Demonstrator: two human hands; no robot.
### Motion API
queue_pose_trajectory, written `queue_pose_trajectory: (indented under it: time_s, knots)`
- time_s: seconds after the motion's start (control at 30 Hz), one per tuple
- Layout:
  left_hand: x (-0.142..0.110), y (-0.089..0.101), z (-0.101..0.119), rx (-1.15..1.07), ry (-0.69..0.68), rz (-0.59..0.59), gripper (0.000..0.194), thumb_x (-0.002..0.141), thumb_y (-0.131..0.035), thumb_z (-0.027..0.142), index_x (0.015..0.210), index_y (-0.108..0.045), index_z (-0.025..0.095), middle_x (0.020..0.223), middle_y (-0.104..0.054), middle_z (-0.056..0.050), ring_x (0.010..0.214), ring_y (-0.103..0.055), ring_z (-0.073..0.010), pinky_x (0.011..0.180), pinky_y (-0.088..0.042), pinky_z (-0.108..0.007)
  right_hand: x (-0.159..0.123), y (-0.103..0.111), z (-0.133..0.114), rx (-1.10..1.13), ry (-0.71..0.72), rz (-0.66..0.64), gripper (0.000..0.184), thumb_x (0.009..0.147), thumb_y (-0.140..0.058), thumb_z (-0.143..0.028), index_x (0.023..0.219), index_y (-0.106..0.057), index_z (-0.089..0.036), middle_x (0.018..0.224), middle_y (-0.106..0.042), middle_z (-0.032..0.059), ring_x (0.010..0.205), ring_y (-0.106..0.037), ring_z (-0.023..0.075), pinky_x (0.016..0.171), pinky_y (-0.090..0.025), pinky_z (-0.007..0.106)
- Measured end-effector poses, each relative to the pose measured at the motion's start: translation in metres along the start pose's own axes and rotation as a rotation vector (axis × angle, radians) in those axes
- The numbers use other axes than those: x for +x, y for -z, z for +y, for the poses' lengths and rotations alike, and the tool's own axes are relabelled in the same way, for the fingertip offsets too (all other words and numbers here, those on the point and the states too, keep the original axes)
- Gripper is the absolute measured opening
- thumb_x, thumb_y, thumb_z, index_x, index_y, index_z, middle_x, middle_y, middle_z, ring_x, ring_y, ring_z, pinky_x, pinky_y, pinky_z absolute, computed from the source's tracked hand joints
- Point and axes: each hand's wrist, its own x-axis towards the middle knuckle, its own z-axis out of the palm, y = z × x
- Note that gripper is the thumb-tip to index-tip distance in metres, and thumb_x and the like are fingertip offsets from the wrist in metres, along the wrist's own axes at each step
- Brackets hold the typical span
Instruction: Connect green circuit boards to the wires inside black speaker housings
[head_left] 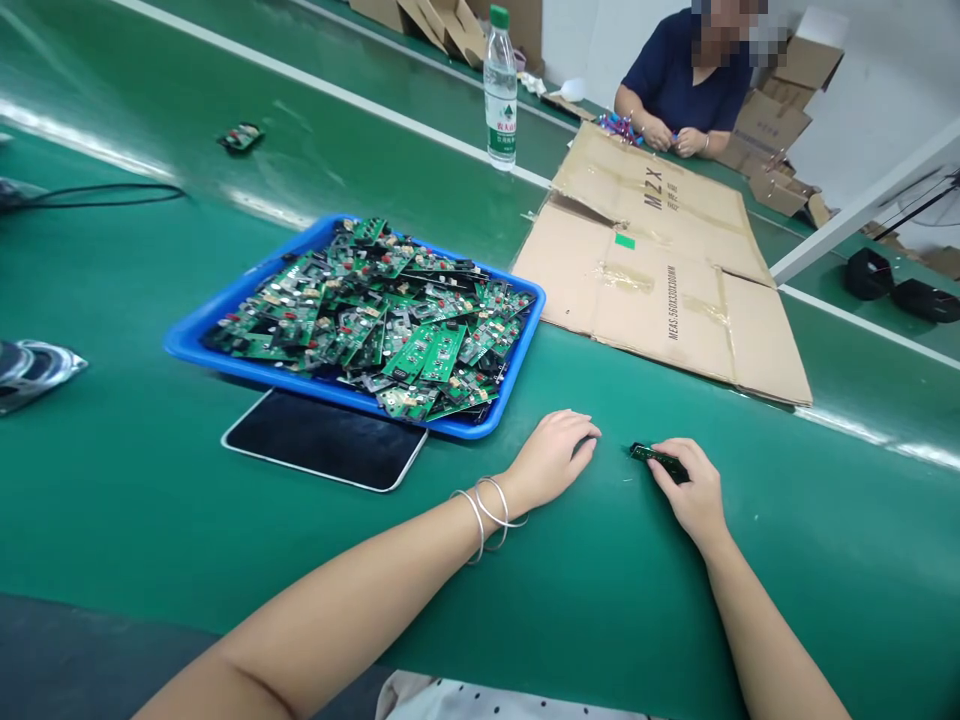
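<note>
A small green circuit board (658, 461) is gripped between the thumb and fingers of my right hand (694, 490), just over the green tabletop (570, 600). To its left, my left hand (553, 455) rests near the table with fingers loosely curved and thumb apart, and nothing shows between them. Silver bangles (484, 515) circle my left wrist. Beyond that hand stands a blue tray (480, 428) heaped with green circuit boards (360, 310) carrying red and white parts.
A tablet with a dark screen (330, 440) lies partly under the tray. Flattened cardboard (660, 270) covers the table's far right. A water bottle (500, 90) stands at the back, where another person (690, 85) sits. One loose circuit board (241, 137) lies far left.
</note>
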Motion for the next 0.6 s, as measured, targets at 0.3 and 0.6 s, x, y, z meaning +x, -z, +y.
queue_pose_trajectory:
  time_s: [0.3,0.6]
  knots:
    - [0.0,0.0,0.0,-0.002,-0.005,0.0,0.014,0.086,-0.05,0.017,0.092,-0.062,0.016,0.098,-0.068,-0.005,0.102,-0.058,-0.0198,0.098,-0.039,-0.04,0.0,0.002,-0.004,-0.034,0.054,-0.011,0.008,0.087,-0.055,-0.023,0.092,-0.061,-0.021,0.091,-0.06,0.0038,0.084,-0.058,0.0165,0.075,-0.049,0.031]
    - [0.001,0.001,0.001,0.004,-0.006,-0.007,0.015,0.086,-0.048,0.017,0.092,-0.062,0.017,0.098,-0.067,-0.005,0.103,-0.058,-0.0195,0.099,-0.039,-0.04,0.001,0.003,-0.011,-0.128,0.155,0.012,0.011,0.089,-0.052,-0.019,0.095,-0.061,-0.02,0.089,-0.058,0.0058,0.083,-0.057,0.0172,0.074,-0.05,0.032]
